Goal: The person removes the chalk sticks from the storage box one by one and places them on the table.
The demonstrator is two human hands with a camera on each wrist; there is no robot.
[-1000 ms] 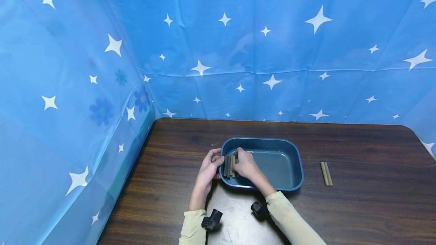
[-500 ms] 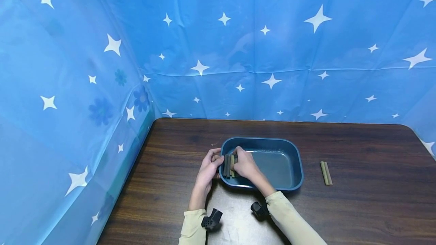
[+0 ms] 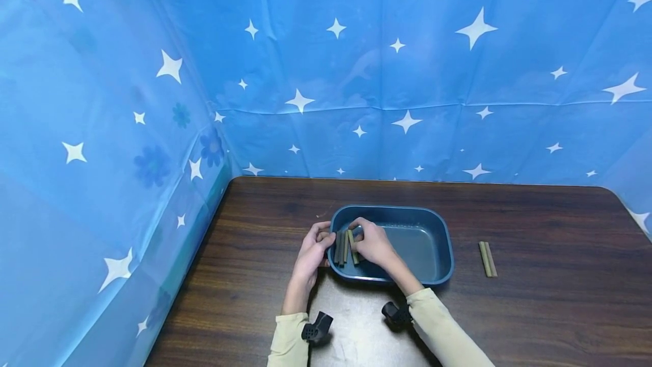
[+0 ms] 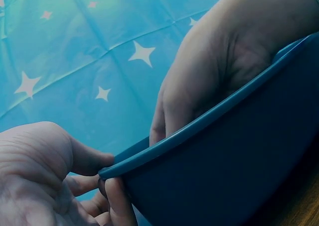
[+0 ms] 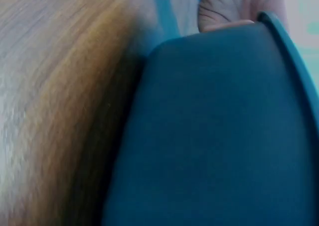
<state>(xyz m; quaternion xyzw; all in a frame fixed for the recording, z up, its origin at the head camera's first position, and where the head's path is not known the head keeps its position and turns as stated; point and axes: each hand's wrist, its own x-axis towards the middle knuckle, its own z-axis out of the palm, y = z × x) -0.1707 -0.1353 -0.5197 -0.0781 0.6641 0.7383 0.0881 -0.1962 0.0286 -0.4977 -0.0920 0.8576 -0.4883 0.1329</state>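
Observation:
A deep blue rectangular basin (image 3: 420, 251) stands on the table in the head view. At its left end my left hand (image 3: 311, 254) grips the rim; the left wrist view shows the thumb (image 4: 89, 159) over the edge and fingers outside the wall. My right hand (image 3: 376, 245) reaches into the basin and pinches a thin olive-green stick (image 3: 352, 242), which leans slightly. Just left of it, several darker sticks (image 3: 339, 249) lie side by side against the left wall. Right fingertips are partly hidden in the head view. The basin's outer wall (image 5: 209, 126) fills much of the right wrist view.
Two more olive-green sticks (image 3: 488, 259) lie together on the dark wooden table (image 3: 555, 276), right of the basin. Blue star-patterned cloth (image 3: 428, 84) hangs behind and to the left of the table. Black wrist cameras (image 3: 317, 327) sit at both sleeves.
My right hand has shifted slightly right inside the basin, and the olive stick has moved a little away from the darker ones and tilted. My left hand stays on the rim.

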